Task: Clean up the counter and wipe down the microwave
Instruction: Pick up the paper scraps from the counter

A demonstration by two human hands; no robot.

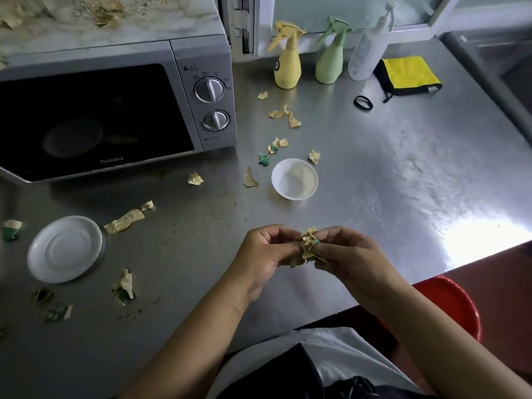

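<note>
The stainless steel bench carries a silver microwave with a dark glass door at the back left; crumbs and paper bits lie on its top. Torn beige and green paper scraps are scattered over the bench. A flat white saucer stands near the front left and holds nothing. A small white bowl at the centre has a whitish powder inside. Above the front edge, the left hand and the right hand both pinch one crumpled wad of paper, each grip clamped on it.
</note>
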